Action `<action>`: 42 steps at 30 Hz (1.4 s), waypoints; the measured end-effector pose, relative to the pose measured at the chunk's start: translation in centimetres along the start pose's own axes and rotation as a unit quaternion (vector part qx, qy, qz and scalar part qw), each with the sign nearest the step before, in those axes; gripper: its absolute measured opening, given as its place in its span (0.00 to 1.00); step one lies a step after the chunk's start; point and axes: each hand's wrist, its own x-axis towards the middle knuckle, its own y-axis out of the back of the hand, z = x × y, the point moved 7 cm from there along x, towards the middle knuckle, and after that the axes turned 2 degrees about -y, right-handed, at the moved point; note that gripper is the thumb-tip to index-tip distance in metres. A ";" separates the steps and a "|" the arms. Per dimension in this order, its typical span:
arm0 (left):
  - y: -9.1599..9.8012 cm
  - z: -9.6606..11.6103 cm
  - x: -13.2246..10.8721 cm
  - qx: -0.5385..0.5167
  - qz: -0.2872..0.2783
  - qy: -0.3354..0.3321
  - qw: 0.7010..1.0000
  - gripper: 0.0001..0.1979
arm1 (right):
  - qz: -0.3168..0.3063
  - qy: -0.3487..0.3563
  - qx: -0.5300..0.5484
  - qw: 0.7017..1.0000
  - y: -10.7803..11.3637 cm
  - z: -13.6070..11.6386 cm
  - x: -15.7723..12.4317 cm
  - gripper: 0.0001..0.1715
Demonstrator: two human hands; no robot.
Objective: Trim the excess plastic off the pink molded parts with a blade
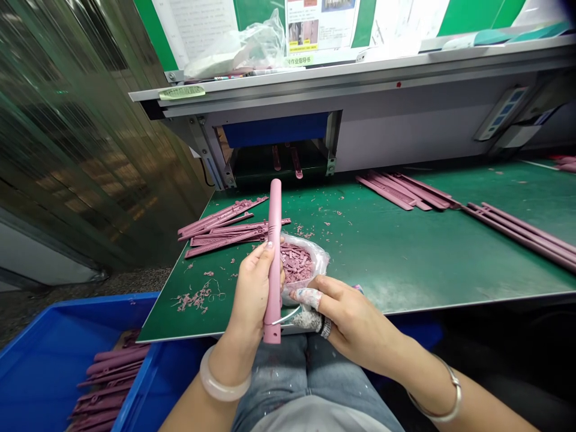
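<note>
Green surface (pixel 382 258), one, with one shelf (pixel 387 75) running over its far edge. On the shelf: one crumpled clear bag (pixel 256 48). Printed sheets (pixel 198 30) behind, at least three. One power strip (pixel 501 114) under it, right side. One opening (pixel 252 165) at the far edge, left of centre, at least two pink pieces (pixel 296 163) inside.

Two hands at the near edge. Left hand (pixel 257 282) is closed around one long pink part (pixel 274 222), held upright over the near edge, left of centre. Right hand (pixel 344 312) is curled narrow, gripping one thin curved piece (pixel 288 315) that reaches the part's lower end; blade or shaving, can't tell. Wrappings on its fingers. One bangle per wrist.

One plastic-lined container (pixel 320 258) just behind the hands, holding pink scraps (pixel 297 264), too many to count. Left edge: one pile of strips (pixel 229 237), overlapping, count unclear, with loose shavings (pixel 198 298) nearer the near left corner. Far edge, right of centre: several strips (pixel 405 191). Right edge: about three more (pixel 517 231).

One blue bin (pixel 40 354) below the near left corner, pink parts stacked inside, uncounted.
</note>
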 end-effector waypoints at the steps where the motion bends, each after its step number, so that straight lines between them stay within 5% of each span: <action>1: 0.0 -0.1 0.0 -0.005 -0.001 0.002 1.000 0.17 | 0.001 0.000 0.008 1.000 0.0 0.0 -0.1 0.27; 6: 0.2 -0.2 0.1 -0.032 0.017 -0.002 0.999 0.18 | 0.014 -0.002 0.003 1.000 -0.4 -0.1 -0.4 0.20; 13: 0.8 -0.1 0.4 -0.055 0.042 -0.024 0.997 0.18 | 0.116 -0.042 -0.044 0.991 -0.5 0.4 -1.2 0.17; 19: 1.1 0.5 0.0 -0.050 0.071 -0.035 0.996 0.18 | 0.069 -0.044 0.028 0.996 -1.1 0.0 -1.3 0.18; 27: 1.6 1.0 0.2 -0.057 0.125 -0.053 0.989 0.15 | 0.068 -0.096 -0.016 0.993 -2.5 -0.1 -1.5 0.21; 32: 1.6 1.4 0.0 -0.049 0.112 -0.066 0.990 0.17 | 0.101 -0.157 -0.056 0.981 -2.4 1.5 -1.4 0.22; 39: 1.4 1.2 -0.2 -0.058 0.149 -0.105 0.981 0.16 | 0.109 -0.111 0.181 0.971 -1.9 0.3 -0.5 0.01; 42: 1.5 0.5 -0.3 -0.061 0.154 -0.130 0.978 0.16 | 0.109 -0.125 0.270 0.948 -2.7 -0.1 0.0 0.11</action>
